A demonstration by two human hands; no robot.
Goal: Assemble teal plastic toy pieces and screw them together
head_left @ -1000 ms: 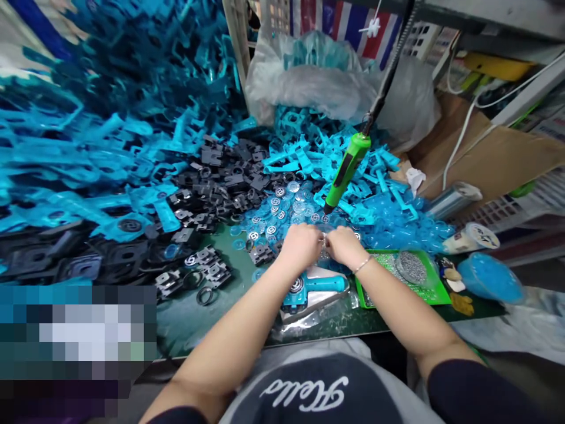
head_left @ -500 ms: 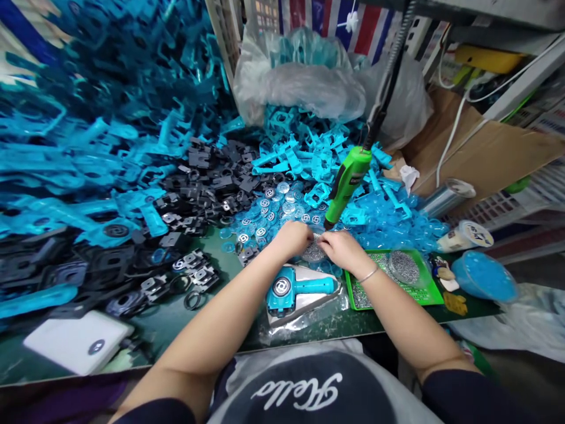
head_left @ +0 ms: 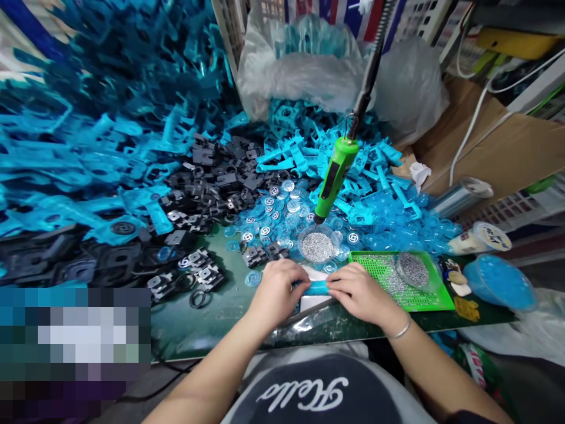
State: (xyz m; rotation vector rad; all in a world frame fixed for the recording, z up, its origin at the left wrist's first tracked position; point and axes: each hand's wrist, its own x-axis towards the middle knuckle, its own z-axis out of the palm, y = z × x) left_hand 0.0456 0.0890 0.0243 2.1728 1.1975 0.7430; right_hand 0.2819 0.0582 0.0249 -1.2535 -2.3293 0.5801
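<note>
Our left hand (head_left: 278,292) and right hand (head_left: 362,296) are closing their fingers (head_left: 338,284) on a teal plastic part (head_left: 316,287), while a clear dish (head_left: 299,246) of silver granules (head_left: 316,247) is sitting just beyond them and a green tray (head_left: 435,282) is lying right of them.

**Dark green workbench heaped with plastic parts**

A dark green workbench (head_left: 189,330) with a glossy top runs across the view. Black plastic parts (head_left: 216,182) pile up on its left side, with teal plastic parts (head_left: 92,159) heaped behind them. Logo-printed clear discs (head_left: 282,206) spread across the middle, around a round clear dish (head_left: 317,246) of silver granules. To the right, a green perforated tray (head_left: 375,282) holds a second dish (head_left: 413,270). Farther right sits a blue tub (head_left: 497,284). At the front, a clear plastic bag (head_left: 309,327) lies under a teal part (head_left: 314,287).
</note>
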